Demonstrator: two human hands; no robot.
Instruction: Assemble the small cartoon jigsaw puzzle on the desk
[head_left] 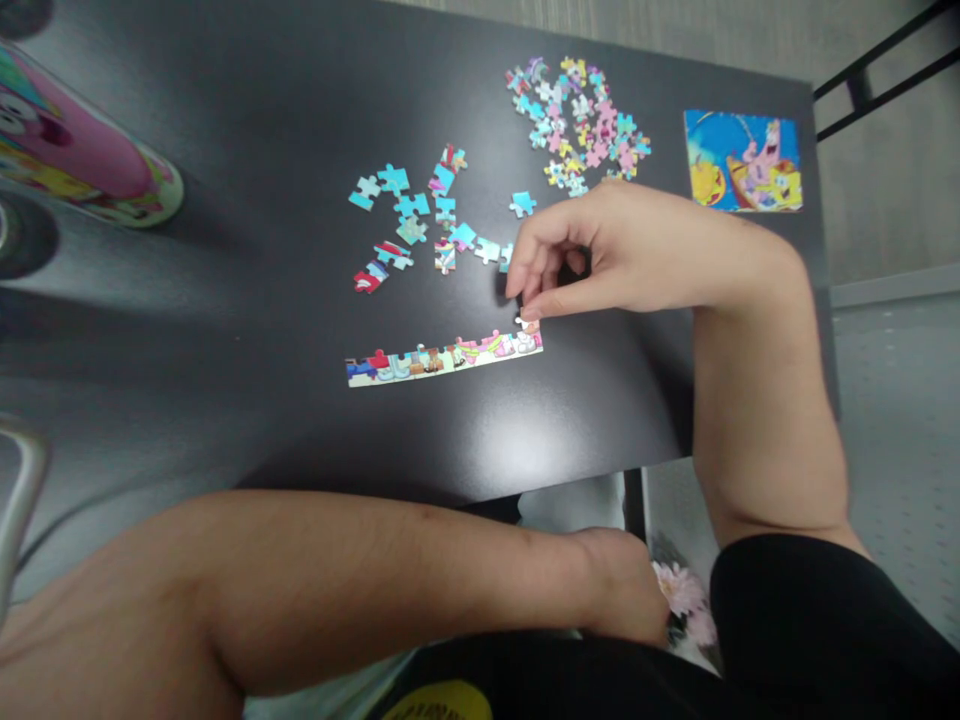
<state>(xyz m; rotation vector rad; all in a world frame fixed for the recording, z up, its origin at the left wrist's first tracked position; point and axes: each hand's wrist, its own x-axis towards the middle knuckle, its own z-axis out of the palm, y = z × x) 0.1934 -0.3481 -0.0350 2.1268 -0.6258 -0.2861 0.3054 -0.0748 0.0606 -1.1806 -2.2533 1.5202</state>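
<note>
My right hand [592,255] hovers over a black table [225,300], its fingers pinched together just above the right end of a joined strip of puzzle pieces [442,357]. A small piece seems to sit at the fingertips, but it is too small to name. Loose teal and pink puzzle pieces [420,220] lie scattered behind the strip. My left hand [622,585] rests down near my lap below the table's front edge, with its fingers hidden.
A larger heap of loose pieces [577,125] lies at the far right of the table, next to a colourful cartoon picture card [742,160]. A pink cartoon tin [82,150] lies at the far left. Black chair bars [885,70] stand beyond the table.
</note>
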